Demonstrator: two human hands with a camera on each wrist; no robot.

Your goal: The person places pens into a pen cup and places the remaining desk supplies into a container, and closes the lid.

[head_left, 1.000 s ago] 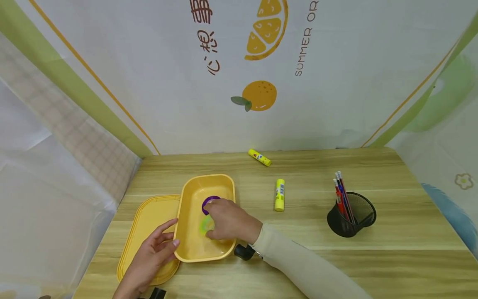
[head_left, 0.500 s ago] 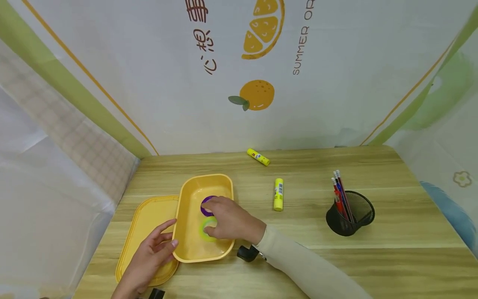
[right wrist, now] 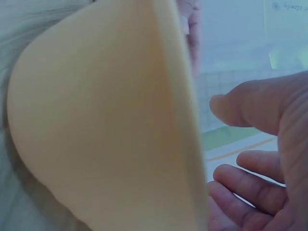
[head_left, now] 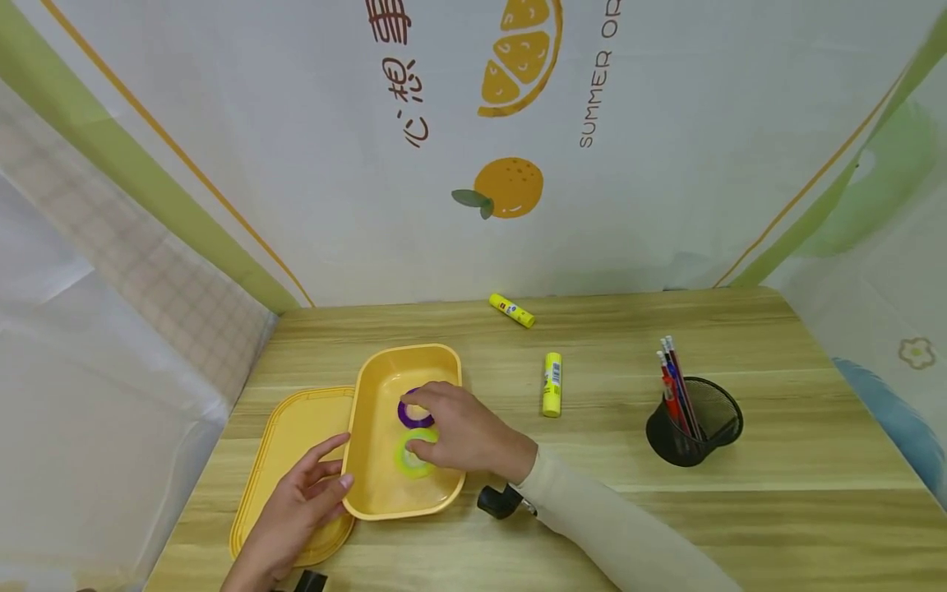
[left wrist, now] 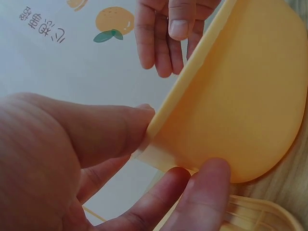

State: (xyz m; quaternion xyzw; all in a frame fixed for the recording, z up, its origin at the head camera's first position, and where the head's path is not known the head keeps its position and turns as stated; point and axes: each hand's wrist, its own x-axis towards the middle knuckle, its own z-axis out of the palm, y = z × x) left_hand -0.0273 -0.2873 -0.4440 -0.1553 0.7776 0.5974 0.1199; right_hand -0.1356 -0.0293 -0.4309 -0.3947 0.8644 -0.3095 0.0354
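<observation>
A yellow plastic box (head_left: pixel 370 485) stands without its lid on the table. My left hand (head_left: pixel 288 514) grips its left side, thumb at the rim and fingers against the outer wall, as the left wrist view also shows. Inside the box lie a purple tape roll (head_left: pixel 404 415) and a lime-green tape roll (head_left: pixel 404 467), side by side. Over them hovers my right hand (head_left: pixel 473 432), fingers loosely spread, covering part of both rolls in the head view. Nothing sits between its thumb and fingers (right wrist: pixel 250 190) in the right wrist view.
The flat yellow lid (head_left: pixel 296 444) lies left of the box, partly behind my left hand. Two yellow glue sticks (head_left: pixel 552 385) lie to the right and back. Farther right is a black mesh pen holder (head_left: pixel 676 448) with several pencils (head_left: pixel 679 395). A printed cloth (head_left: pixel 370 230) hangs behind the table.
My right hand has let go of the tape rolls and drawn slightly up and right. More of the green roll shows now. The left hand keeps its grip on the box.
</observation>
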